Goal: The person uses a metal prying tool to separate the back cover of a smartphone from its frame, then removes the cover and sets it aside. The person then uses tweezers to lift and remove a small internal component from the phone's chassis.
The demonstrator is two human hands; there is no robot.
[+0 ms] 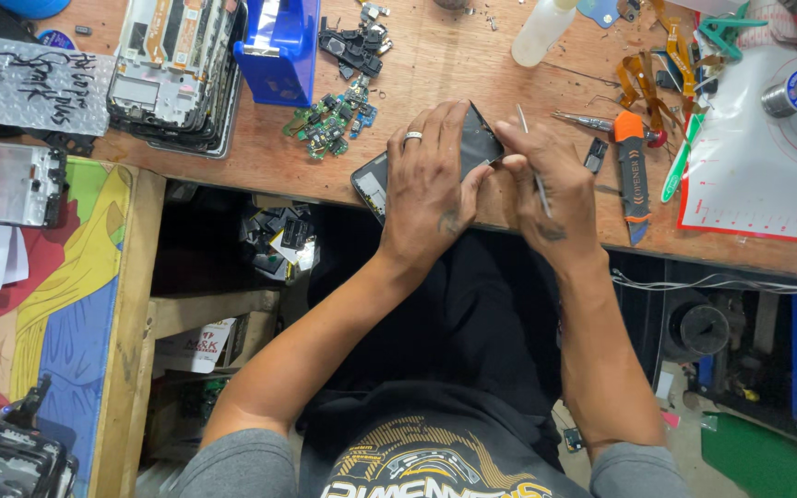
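A dark, opened phone (477, 148) lies tilted at the near edge of the wooden workbench (445, 65). My left hand (431, 184), with a ring on one finger, presses flat over the phone's middle and covers most of it. My right hand (546, 184) sits at the phone's right end and pinches thin metal tweezers (529, 152), whose far end sticks up past my fingers. The tweezer tip is hidden under my hand.
A heap of small green circuit boards (329, 120) lies left of the phone. Behind them are a blue box (279, 46) and stacked phone frames (177, 69). An orange-and-grey opener tool (632, 175), a screwdriver (592, 120), orange flex cables (643, 83), a white bottle (541, 32) and a white mat (749, 157) lie right.
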